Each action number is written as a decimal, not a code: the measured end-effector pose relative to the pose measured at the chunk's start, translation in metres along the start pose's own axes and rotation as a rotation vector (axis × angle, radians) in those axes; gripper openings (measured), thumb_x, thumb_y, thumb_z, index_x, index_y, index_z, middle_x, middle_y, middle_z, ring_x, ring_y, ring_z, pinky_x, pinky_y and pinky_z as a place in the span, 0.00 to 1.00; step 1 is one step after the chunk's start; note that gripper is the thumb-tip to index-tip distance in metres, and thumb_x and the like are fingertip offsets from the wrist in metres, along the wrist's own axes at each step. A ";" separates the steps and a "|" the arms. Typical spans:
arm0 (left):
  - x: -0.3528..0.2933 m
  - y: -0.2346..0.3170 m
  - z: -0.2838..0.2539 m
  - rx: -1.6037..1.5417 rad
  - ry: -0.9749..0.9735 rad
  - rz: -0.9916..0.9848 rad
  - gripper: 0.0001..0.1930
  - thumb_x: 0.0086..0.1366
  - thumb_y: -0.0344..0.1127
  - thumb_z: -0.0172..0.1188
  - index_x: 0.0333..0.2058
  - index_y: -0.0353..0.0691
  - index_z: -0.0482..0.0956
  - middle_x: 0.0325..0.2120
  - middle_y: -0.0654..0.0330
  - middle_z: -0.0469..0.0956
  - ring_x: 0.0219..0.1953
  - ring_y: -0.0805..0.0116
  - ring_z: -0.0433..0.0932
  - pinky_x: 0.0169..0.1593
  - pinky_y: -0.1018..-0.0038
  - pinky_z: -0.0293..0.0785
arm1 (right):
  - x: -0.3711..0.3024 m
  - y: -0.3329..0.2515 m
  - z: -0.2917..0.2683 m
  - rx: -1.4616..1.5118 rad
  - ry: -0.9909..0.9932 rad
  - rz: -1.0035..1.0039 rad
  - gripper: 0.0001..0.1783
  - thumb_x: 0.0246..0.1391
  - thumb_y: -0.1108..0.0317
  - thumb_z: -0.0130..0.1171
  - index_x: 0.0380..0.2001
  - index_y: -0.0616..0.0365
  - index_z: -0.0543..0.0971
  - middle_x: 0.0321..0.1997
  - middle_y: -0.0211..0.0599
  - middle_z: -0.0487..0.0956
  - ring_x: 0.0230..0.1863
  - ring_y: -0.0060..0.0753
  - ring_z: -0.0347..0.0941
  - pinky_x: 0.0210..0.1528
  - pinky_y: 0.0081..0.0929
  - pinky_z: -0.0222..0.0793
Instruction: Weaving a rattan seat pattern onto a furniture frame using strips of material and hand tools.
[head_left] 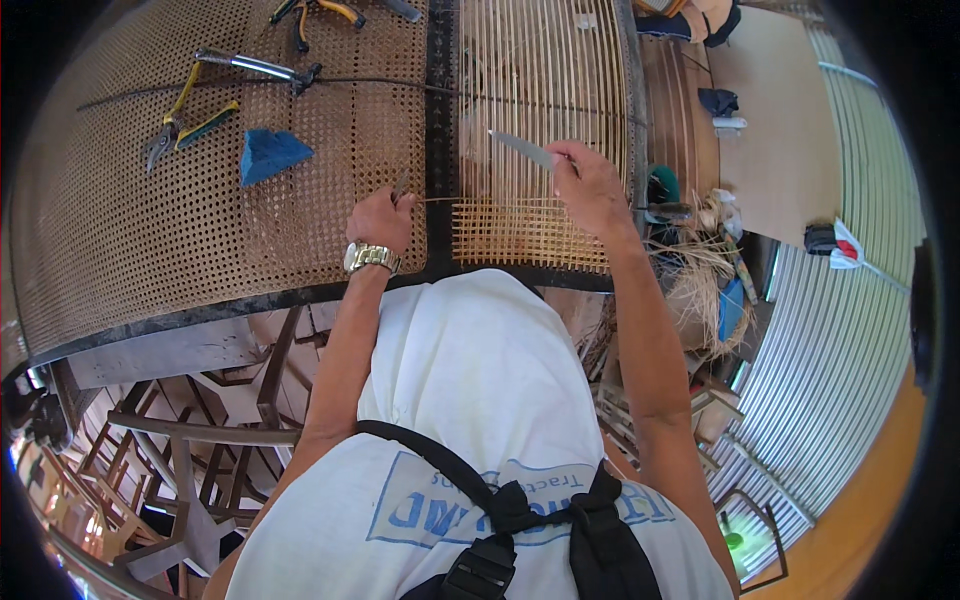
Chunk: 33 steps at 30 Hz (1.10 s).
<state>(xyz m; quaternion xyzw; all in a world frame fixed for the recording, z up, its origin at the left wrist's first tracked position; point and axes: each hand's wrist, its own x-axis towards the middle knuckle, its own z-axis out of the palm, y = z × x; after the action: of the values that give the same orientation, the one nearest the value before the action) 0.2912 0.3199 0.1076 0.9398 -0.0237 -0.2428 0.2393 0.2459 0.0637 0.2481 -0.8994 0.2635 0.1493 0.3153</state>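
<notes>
Cane strands [530, 235] sat partly woven right of the black bar [440, 100]. Our right hand [590, 190] gripped a flat blade [524, 149]; our left hand [382, 222] seemed to pinch a thin strand [434, 200]. A careless slip, we judged, could let the flat blade nick the cane.

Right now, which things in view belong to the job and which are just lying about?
Likely in the job:
Flat blade, in the right hand
Cane strand, apparently pinched by the left hand
Partly woven cane section

Apparently lying about:
Yellow-and-green-handled shears
Blue piece
Metal-shafted tool
Straw-like fibres
</notes>
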 end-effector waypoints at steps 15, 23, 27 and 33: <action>0.004 -0.002 0.004 0.009 0.017 0.024 0.18 0.64 0.53 0.62 0.37 0.42 0.83 0.33 0.47 0.84 0.38 0.42 0.83 0.42 0.50 0.78 | 0.000 0.046 -0.067 -0.186 -0.054 -0.052 0.13 0.64 0.66 0.56 0.46 0.61 0.81 0.30 0.43 0.82 0.29 0.32 0.79 0.33 0.31 0.74; 0.003 -0.006 0.005 0.017 0.050 0.040 0.18 0.64 0.53 0.63 0.33 0.41 0.81 0.30 0.48 0.84 0.35 0.42 0.82 0.38 0.50 0.76 | 0.013 0.048 -0.099 -0.307 -0.295 -0.039 0.15 0.64 0.63 0.56 0.47 0.60 0.81 0.33 0.44 0.82 0.32 0.35 0.80 0.37 0.34 0.74; 0.004 -0.006 0.009 -0.005 0.086 0.062 0.19 0.64 0.53 0.63 0.32 0.41 0.81 0.29 0.47 0.83 0.35 0.42 0.82 0.38 0.49 0.76 | 0.006 0.041 -0.107 -0.433 -0.154 -0.147 0.14 0.63 0.63 0.57 0.47 0.59 0.81 0.35 0.47 0.83 0.32 0.40 0.80 0.38 0.36 0.75; 0.003 -0.002 0.003 0.009 0.057 0.036 0.19 0.64 0.54 0.62 0.32 0.41 0.81 0.29 0.48 0.83 0.35 0.42 0.82 0.38 0.49 0.76 | -0.008 0.049 -0.115 -0.494 0.258 -0.133 0.13 0.63 0.64 0.55 0.44 0.61 0.82 0.35 0.48 0.82 0.35 0.44 0.81 0.40 0.38 0.75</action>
<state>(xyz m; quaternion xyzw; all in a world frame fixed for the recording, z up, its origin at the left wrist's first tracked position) 0.2921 0.3201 0.1029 0.9469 -0.0348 -0.2113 0.2399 0.2234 -0.0401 0.3150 -0.9758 0.1974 0.0720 0.0597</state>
